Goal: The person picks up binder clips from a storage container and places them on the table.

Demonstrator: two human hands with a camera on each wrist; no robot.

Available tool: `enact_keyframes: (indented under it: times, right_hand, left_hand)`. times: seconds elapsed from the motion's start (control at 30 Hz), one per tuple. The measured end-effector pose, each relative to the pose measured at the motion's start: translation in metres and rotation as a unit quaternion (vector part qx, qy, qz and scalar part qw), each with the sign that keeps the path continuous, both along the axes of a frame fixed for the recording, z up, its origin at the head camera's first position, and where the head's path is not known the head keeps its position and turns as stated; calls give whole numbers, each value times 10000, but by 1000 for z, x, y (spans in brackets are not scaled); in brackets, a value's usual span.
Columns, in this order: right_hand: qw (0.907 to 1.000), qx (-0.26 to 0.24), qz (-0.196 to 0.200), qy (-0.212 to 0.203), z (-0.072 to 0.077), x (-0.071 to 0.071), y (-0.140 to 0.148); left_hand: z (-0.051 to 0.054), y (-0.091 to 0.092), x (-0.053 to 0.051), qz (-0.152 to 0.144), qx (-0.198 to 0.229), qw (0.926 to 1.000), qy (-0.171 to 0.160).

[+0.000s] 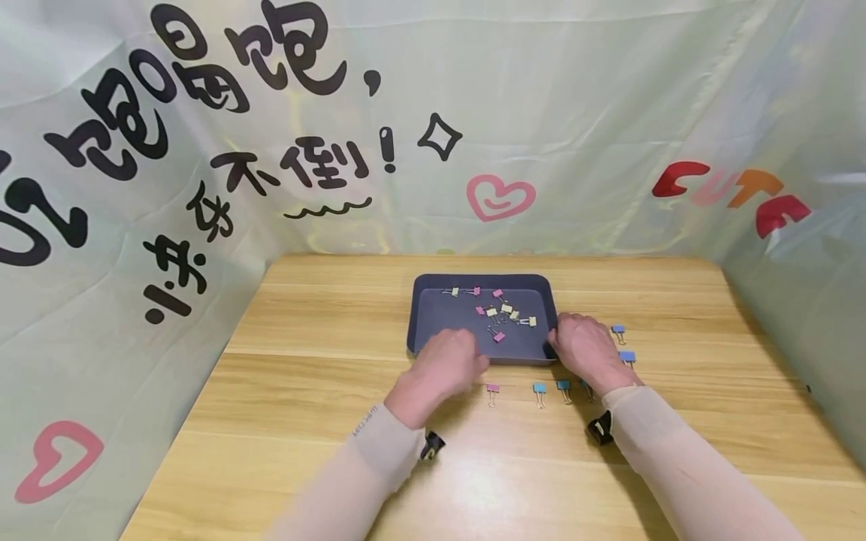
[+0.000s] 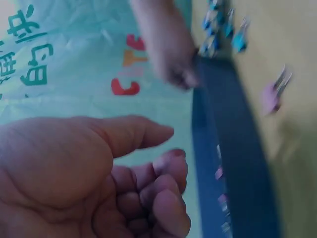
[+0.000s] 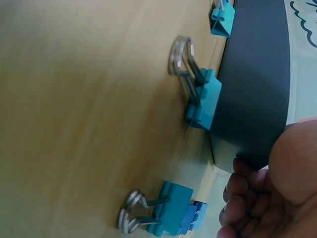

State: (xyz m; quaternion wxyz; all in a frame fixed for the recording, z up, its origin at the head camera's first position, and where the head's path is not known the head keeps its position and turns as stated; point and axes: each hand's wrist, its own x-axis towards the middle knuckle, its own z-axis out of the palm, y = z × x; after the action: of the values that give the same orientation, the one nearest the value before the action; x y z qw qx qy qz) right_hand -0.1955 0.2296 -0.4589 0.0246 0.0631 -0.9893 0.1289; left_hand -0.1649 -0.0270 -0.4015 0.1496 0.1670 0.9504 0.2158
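A dark grey rectangular tray (image 1: 433, 323) lies on the table with several pink and pale yellow binder clips (image 1: 506, 309) inside. My right hand (image 1: 587, 347) grips the tray's front right corner; in the right wrist view its fingers (image 3: 235, 203) curl against the outside of the wall. The left hand (image 1: 446, 364) hovers by the tray's front edge. Its thumb and loosely bent fingers (image 2: 171, 208) hold nothing in the left wrist view. One pink binder clip (image 1: 492, 389) lies on the table in front of the tray, just right of the left hand.
Teal binder clips (image 1: 539, 389) lie in a row in front of the tray, one partly hidden by the right hand. Blue binder clips (image 1: 627, 357) lie to the right of that hand. Printed cloth walls (image 1: 575, 135) enclose the wooden table (image 1: 311, 323) at the back and sides.
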Motion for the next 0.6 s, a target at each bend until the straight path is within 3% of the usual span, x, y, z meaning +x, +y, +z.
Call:
enact_keyframes:
  times: [0.1, 0.17, 0.27, 0.4, 0.6]
  right_hand:
    - [10000, 23, 17, -11, 1, 0, 0]
    - [10000, 50, -7, -45, -1, 0, 1]
    - [9999, 51, -55, -82, -1, 0, 1]
    - [9999, 75, -93, -119, -1, 0, 1]
    - [9998, 126, -89, -116, 2, -2, -1]
  left_hand:
    - [10, -4, -21, -615, -280, 9954, 673]
    - [11, -2, -36, -1086, -620, 9847, 1214]
    - [5, 6, -57, -1764, -1102, 9635, 1684]
    - [-8, 23, -77, -2301, -1529, 9458, 1706]
    - [-24, 41, -90, -2554, -1842, 9339, 1692]
